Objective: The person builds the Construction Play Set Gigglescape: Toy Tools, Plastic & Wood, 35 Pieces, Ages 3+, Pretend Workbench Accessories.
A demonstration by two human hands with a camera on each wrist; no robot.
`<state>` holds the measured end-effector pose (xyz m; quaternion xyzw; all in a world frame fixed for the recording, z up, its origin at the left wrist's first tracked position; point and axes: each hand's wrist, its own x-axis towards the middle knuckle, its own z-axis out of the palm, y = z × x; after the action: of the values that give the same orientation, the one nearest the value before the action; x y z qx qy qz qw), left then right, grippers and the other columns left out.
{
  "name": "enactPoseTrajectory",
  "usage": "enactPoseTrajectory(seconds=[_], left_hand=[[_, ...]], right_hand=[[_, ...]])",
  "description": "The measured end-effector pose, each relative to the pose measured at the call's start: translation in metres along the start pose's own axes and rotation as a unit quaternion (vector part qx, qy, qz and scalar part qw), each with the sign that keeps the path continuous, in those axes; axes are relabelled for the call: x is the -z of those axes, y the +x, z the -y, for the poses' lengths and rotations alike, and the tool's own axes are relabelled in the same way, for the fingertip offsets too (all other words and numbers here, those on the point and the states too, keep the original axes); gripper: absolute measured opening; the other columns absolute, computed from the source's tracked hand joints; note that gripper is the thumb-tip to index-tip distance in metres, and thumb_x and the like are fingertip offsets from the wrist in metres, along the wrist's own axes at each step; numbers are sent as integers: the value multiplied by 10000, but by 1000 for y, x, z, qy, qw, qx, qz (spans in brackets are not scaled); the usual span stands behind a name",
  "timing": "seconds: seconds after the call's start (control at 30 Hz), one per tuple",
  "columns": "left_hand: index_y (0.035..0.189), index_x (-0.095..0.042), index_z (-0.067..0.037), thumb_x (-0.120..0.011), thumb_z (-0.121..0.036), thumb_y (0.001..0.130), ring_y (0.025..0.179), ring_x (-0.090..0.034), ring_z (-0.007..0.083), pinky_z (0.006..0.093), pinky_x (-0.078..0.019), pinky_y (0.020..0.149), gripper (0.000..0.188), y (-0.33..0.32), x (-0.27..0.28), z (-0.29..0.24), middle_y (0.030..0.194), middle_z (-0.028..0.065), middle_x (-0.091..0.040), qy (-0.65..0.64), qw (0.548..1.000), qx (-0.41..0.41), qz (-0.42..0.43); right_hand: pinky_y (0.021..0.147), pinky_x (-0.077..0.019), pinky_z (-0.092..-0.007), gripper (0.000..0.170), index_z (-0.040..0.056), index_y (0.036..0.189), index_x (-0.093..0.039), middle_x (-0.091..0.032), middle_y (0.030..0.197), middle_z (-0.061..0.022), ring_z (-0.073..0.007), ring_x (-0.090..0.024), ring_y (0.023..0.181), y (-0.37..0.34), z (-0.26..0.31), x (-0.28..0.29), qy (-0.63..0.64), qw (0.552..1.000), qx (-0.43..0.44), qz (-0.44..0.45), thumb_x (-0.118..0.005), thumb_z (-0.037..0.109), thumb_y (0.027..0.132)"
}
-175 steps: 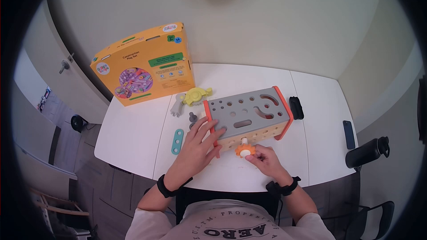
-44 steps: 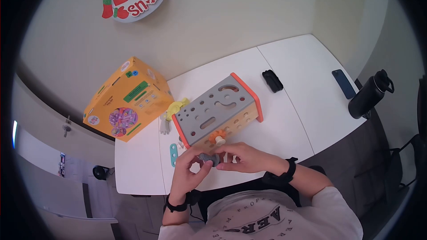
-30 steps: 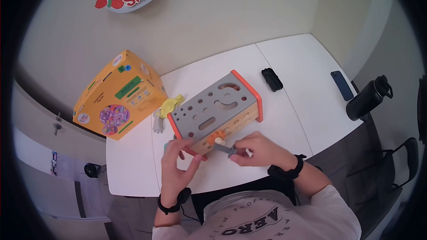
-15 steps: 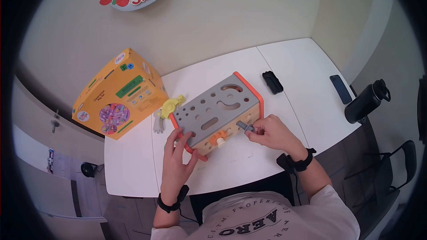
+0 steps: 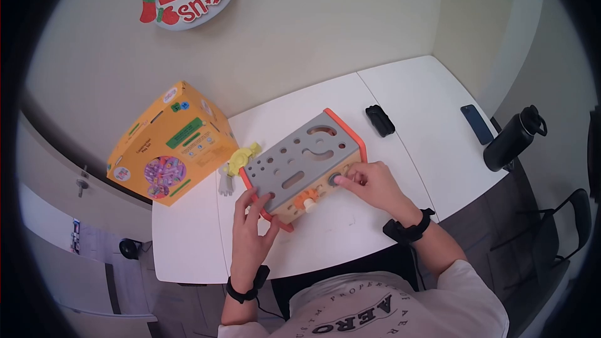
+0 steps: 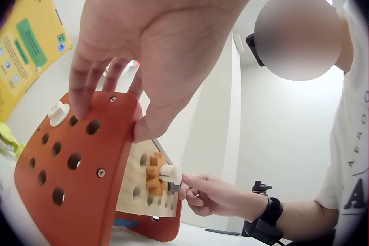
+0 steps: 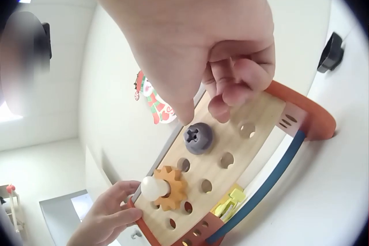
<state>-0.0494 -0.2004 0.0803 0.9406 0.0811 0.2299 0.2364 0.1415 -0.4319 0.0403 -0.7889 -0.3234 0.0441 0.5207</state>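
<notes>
A toy workbench with a grey perforated top (image 5: 310, 169), red end panels (image 6: 75, 165) and wooden sides stands on the table. My left hand (image 5: 247, 241) grips its near-left end, thumb on the panel's edge and fingers across the outer face. At the front side, my right hand (image 5: 379, 189) holds the head of a grey screw (image 7: 199, 138) between thumb and curled fingers; the shank is hidden in a hole. An orange gear (image 7: 176, 189) with a white bolt (image 7: 153, 189) through it is mounted beside the screw.
Behind the bench's left end lie a yellow toy piece (image 5: 241, 158) and a grey claw-shaped one (image 5: 226, 184), near a large yellow box (image 5: 181, 131). To the right on the table (image 5: 407, 181) are a black case (image 5: 380, 121), a phone (image 5: 477, 125) and a black bottle (image 5: 510, 141).
The grey screw, earlier held by both hands, then in my right hand, has gone from outside the bench into a front hole right of the gear. My left hand moved onto the bench's end.
</notes>
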Motion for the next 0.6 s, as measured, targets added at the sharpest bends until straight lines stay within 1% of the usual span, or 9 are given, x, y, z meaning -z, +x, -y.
enactPoseTrajectory(seconds=[0.1,0.2,0.3,0.4,0.5,0.6], left_hand=[[1258,-629,-38,-793,6,790,1214,-586,332,366,-587,889,499,-1,-3,-6,1404,168,-507,-60,997,44,-25],[1246,-629,-24,-799,-3,793,1221,-592,330,379,-583,909,485,0,-3,-7,1384,182,-516,-55,997,41,-34],[1224,-632,-5,-807,-8,787,1221,-602,332,387,-571,937,471,-3,-2,0,1377,188,-527,-6,1000,-2,-22],[1185,-648,26,-816,-8,778,1189,-635,397,427,-581,915,442,-4,-5,3,1334,240,-542,3,1000,-15,-27],[1162,-651,28,-821,-8,765,1184,-636,403,429,-573,930,434,-2,-3,2,1322,241,-560,-5,999,-13,-39],[1136,-648,29,-822,1,749,1179,-636,405,426,-570,934,426,-2,2,6,1310,227,-580,-2,999,-16,-37]], right_hand=[[480,-393,-284,405,28,709,-659,-546,528,-51,-141,-488,455,2,-8,0,17,1000,4,-9,-800,347,915],[473,-375,-294,388,23,723,-675,-516,514,-42,-146,-462,454,2,-7,-7,-5,999,18,29,-798,334,919],[472,-363,-304,390,11,710,-658,-501,512,-37,-151,-445,451,2,-7,-14,20,1000,13,-2,-796,307,923],[471,-359,-297,391,0,701,-644,-491,509,-41,-127,-428,457,1,-2,-11,10,999,32,-21,-795,280,928],[468,-345,-264,396,0,686,-627,-482,500,-11,-78,-412,482,4,-12,-3,19,994,47,-94,-764,250,961],[468,-329,-227,374,9,705,-615,-497,541,27,-41,-395,526,9,-9,10,136,975,25,-174,-718,219,997]])
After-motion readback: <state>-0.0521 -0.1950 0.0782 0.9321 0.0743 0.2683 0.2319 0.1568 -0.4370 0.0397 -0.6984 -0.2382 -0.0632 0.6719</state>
